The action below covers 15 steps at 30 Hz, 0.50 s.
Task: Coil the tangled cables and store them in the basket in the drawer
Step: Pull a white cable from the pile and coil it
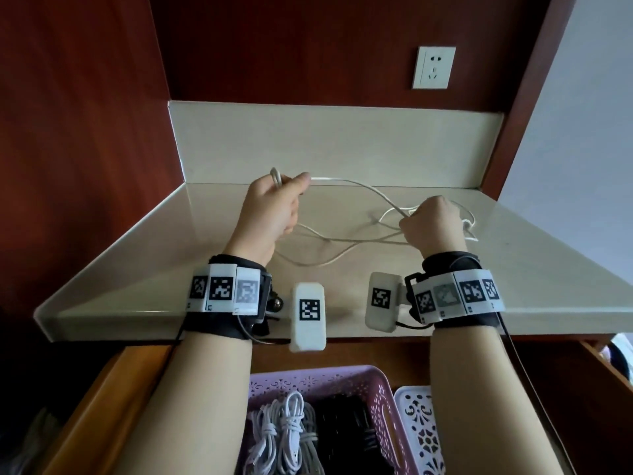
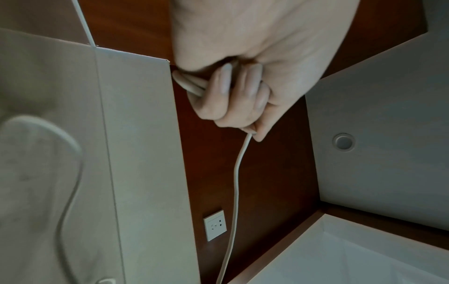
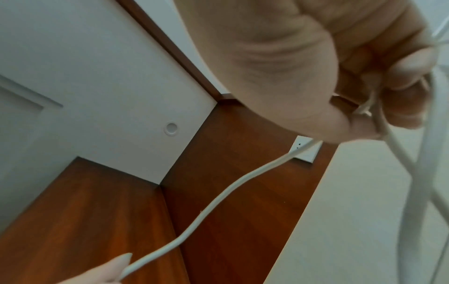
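A thin white cable (image 1: pixel 346 181) stretches between both hands above the pale countertop (image 1: pixel 205 265), with slack loops (image 1: pixel 329 240) lying on the surface. My left hand (image 1: pixel 274 204) grips a folded bend of the cable (image 2: pixel 192 87) in curled fingers. My right hand (image 1: pixel 431 219) pinches the cable (image 3: pixel 379 123) between thumb and fingers, strands hanging past it. Below, in the open drawer, a pink basket (image 1: pixel 387 409) holds coiled white cables (image 1: pixel 284 437) and black ones (image 1: pixel 346 430).
A white basket (image 1: pixel 421 437) stands right of the pink one in the wooden drawer (image 1: pixel 113 399). A wall socket (image 1: pixel 434 67) sits on the red-brown back panel above the backsplash (image 1: pixel 335 145). Red-brown side walls enclose the counter.
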### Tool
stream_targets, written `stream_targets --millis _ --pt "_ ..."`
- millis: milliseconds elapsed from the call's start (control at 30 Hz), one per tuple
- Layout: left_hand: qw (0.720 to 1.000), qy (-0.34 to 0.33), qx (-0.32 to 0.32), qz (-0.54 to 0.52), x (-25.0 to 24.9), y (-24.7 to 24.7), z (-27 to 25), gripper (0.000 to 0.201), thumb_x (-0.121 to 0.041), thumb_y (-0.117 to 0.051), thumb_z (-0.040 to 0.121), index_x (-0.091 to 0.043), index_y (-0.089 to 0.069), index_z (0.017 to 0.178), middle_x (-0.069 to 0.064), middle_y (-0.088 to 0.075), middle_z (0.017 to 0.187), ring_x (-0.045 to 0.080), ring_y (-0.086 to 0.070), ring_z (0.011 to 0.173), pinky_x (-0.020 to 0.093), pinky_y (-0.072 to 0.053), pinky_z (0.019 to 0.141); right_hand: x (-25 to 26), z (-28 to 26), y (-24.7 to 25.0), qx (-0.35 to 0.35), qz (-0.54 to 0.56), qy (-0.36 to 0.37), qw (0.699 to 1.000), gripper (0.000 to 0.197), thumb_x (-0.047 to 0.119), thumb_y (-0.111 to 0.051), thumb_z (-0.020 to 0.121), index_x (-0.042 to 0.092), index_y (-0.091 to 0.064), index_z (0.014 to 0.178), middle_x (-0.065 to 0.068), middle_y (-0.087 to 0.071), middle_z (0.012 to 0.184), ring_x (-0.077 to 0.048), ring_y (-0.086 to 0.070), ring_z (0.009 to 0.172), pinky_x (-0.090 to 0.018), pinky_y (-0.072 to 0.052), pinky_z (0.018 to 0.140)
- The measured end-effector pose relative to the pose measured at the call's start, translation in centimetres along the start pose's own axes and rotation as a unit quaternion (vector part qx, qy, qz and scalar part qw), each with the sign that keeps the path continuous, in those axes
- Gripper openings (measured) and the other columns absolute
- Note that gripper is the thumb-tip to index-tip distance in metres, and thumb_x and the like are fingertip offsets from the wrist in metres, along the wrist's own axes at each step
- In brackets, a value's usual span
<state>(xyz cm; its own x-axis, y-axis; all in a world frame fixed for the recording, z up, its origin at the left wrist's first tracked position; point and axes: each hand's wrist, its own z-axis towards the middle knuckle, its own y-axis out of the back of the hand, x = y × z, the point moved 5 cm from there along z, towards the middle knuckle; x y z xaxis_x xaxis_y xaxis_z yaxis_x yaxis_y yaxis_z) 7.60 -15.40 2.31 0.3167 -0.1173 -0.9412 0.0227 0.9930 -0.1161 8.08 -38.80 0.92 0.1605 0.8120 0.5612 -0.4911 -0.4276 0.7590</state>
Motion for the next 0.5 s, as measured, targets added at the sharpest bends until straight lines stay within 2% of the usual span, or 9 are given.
stream_targets --millis 67,133,200,300,367,433,467,500 --pt "1.0 -0.011 -0.01 -0.002 -1.5 0.0 1.1 0.033 -0.015 -0.057 0.094 -0.015 -0.039 0.067 -0.009 -0.029 0.042 0.007 -0.022 0.032 0.016 -0.014 0.036 0.5 1.0 2.0 -0.019 -0.033 -0.01 0.999 0.008 -0.003 -0.048 0.084 -0.002 -0.055 0.085 -0.023 -0.057 0.09 -0.035 -0.051 0.082 -0.029 -0.033 0.061" --pt "0.999 -0.028 -0.018 -0.005 -3.5 -0.1 2.4 0.032 -0.016 -0.057 0.094 -0.015 -0.039 0.067 -0.009 -0.029 0.042 0.007 -0.023 0.032 0.017 -0.016 0.036 1.3 2.7 4.3 -0.049 -0.043 -0.02 0.998 0.018 -0.005 -0.044 0.087 -0.006 -0.056 0.1 -0.026 -0.059 0.107 -0.039 -0.055 0.099 -0.036 -0.042 0.075" --pt "0.999 -0.045 -0.02 0.004 -5.6 -0.4 3.7 0.034 -0.017 -0.057 0.094 -0.016 -0.037 0.067 -0.01 -0.028 0.041 0.006 -0.023 0.031 0.015 -0.017 0.035 3.0 5.1 6.7 -0.092 -0.065 0.007 0.994 0.023 -0.007 -0.041 0.087 -0.008 -0.055 0.104 -0.026 -0.057 0.113 -0.04 -0.053 0.107 -0.039 -0.043 0.087" --pt "0.996 -0.084 -0.03 0.011 -8.8 -0.8 5.2 0.033 -0.021 -0.056 0.095 -0.017 -0.034 0.071 -0.008 -0.028 0.044 0.007 -0.023 0.032 0.015 -0.018 0.035 7.4 9.2 10.1 -0.158 -0.065 0.119 0.978 0.03 -0.014 -0.038 0.083 -0.009 -0.058 0.105 -0.025 -0.054 0.121 -0.039 -0.048 0.116 -0.037 -0.038 0.097" --pt "0.993 -0.105 -0.048 -0.001 -10.4 -0.6 6.0 0.027 -0.023 -0.055 0.096 -0.014 -0.037 0.077 -0.007 -0.029 0.046 0.006 -0.024 0.031 0.014 -0.018 0.035 10.8 10.8 11.6 -0.185 0.021 0.219 0.958 0.037 -0.017 -0.039 0.082 -0.004 -0.06 0.111 -0.017 -0.045 0.14 -0.03 -0.042 0.129 -0.025 -0.034 0.1" --pt "0.992 -0.106 -0.066 -0.019 -11.3 -0.3 6.6 0.021 -0.024 -0.053 0.097 -0.012 -0.04 0.086 -0.008 -0.031 0.046 0.005 -0.024 0.03 0.014 -0.018 0.034 14.1 11.1 12.3 -0.169 0.115 0.317 0.926 0.044 -0.014 -0.043 0.084 0.005 -0.058 0.121 -0.006 -0.049 0.141 -0.022 -0.048 0.126 -0.021 -0.038 0.098" --pt "0.992 -0.102 -0.072 -0.026 -11.5 -0.1 6.8 0.02 -0.025 -0.053 0.097 -0.012 -0.04 0.089 -0.009 -0.031 0.044 0.005 -0.025 0.029 0.014 -0.018 0.034 15.4 11.2 11.9 -0.123 0.142 0.346 0.919 0.044 -0.009 -0.045 0.088 0.009 -0.055 0.127 -0.005 -0.055 0.133 -0.021 -0.053 0.121 -0.022 -0.041 0.096" --pt "0.992 -0.097 -0.076 -0.031 -11.4 0.0 7.1 0.02 -0.026 -0.052 0.098 -0.013 -0.04 0.088 -0.011 -0.031 0.041 0.005 -0.025 0.029 0.013 -0.018 0.034 16.3 11.0 11.0 -0.047 0.15 0.357 0.921 0.039 0.0 -0.048 0.093 0.012 -0.053 0.13 -0.005 -0.06 0.126 -0.022 -0.057 0.116 -0.024 -0.043 0.095"
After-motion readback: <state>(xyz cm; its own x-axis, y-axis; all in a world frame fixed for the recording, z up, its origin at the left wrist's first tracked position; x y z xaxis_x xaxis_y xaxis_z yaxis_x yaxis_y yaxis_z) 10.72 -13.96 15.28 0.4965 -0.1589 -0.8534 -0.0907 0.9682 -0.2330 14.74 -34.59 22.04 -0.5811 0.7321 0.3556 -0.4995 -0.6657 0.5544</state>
